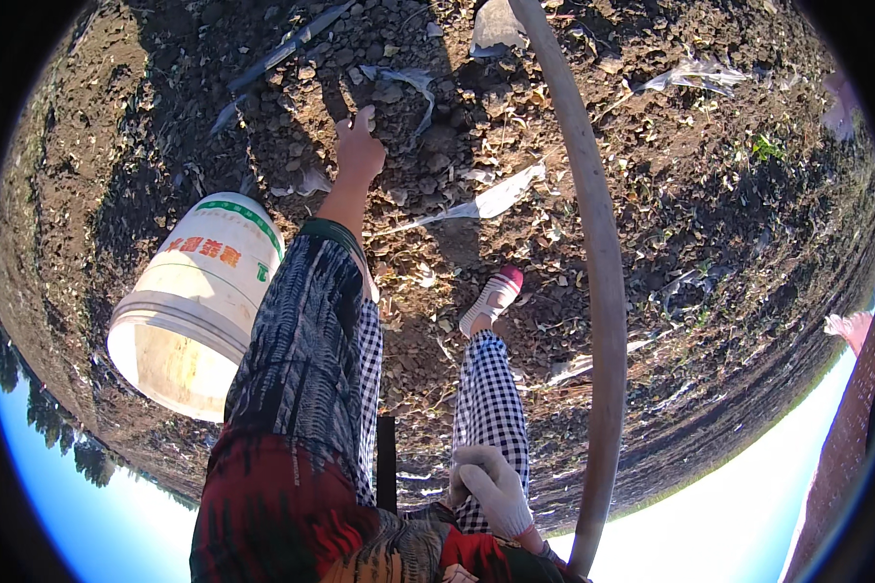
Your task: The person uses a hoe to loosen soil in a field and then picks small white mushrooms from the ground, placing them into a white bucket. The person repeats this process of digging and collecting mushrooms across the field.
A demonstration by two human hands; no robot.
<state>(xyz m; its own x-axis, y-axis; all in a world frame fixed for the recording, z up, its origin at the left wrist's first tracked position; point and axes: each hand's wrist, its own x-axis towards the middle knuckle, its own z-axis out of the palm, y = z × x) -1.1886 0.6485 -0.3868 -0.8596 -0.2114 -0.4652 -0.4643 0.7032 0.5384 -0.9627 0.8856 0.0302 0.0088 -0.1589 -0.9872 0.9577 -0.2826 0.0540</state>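
My left hand (359, 144) is bare and reaches down over clods of dry soil, its fingers partly spread; whether anything small is between them cannot be told. My right hand (490, 490), in a pale knit glove, is curled in front of my checked trouser leg (487, 393), and its palm is hidden. A long wooden handle (604, 291) passes to the right of the glove and runs up to a worn metal blade (497, 28) on the soil. Left of my left sleeve, a white plastic bucket (219, 240) lies tipped with its mouth towards me, bearing printed writing.
Torn plastic film (492, 202) lies on the soil before my shoe (492, 297). More film (696, 75) is at the upper right, and a dark strip (288, 51) at the upper left. At the right edge is a reddish spotted shape (842, 452), perhaps a sleeve.
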